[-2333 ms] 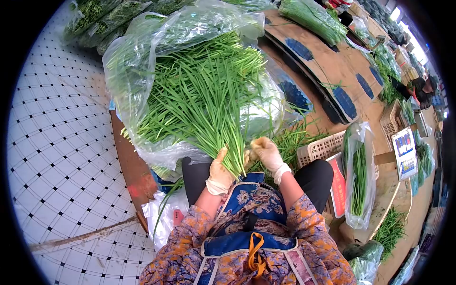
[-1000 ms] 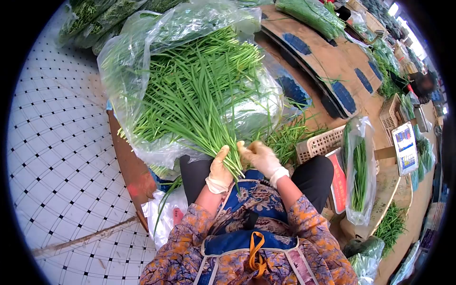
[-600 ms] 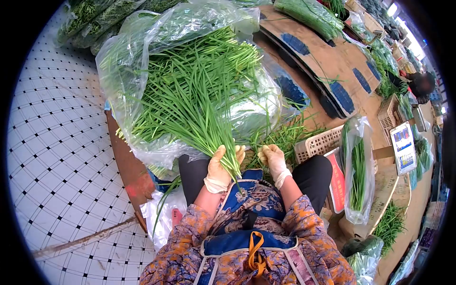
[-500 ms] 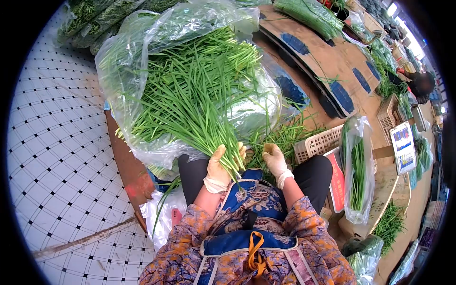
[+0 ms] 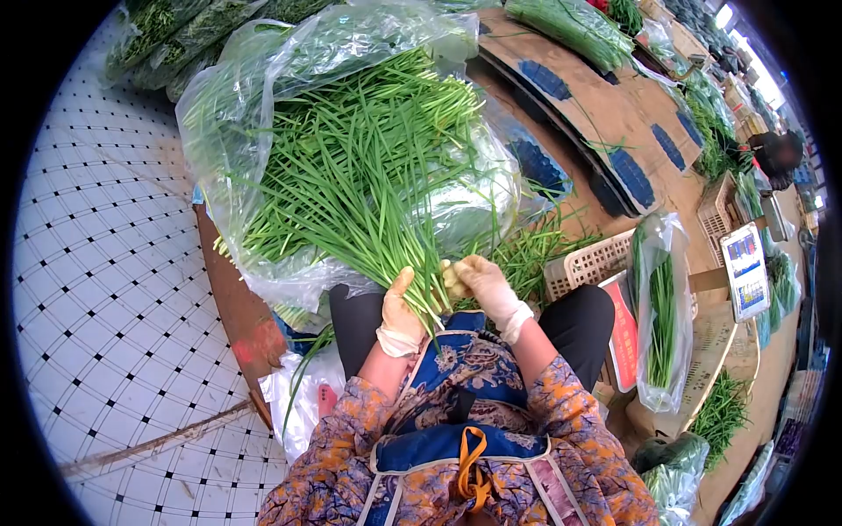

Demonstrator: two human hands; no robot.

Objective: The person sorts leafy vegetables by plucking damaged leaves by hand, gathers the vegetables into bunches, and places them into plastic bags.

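My left hand (image 5: 401,317), in a pale glove, is closed around the lower ends of a bunch of Chinese chives (image 5: 377,232). Its long leaves fan out over a big heap of chives (image 5: 342,131) in an opened clear plastic bag (image 5: 224,114). Against the right side of the bunch, my gloved right hand (image 5: 488,287) has its fingers pinched together near the stalks. Whatever is between those fingertips is too small to make out. Loose trimmings (image 5: 531,263) lie just beyond the right hand.
Right of my knee stand a beige plastic crate (image 5: 583,263), a bagged bundle of chives (image 5: 660,324) and a scale display (image 5: 745,272). A board with blue pads (image 5: 588,114) lies ahead. Tiled floor (image 5: 132,263) is at left; another person (image 5: 776,158) is far right.
My right hand has moved left and slightly up, from beside the trimmings to the edge of the bunch. The left hand keeps its hold in the same place.
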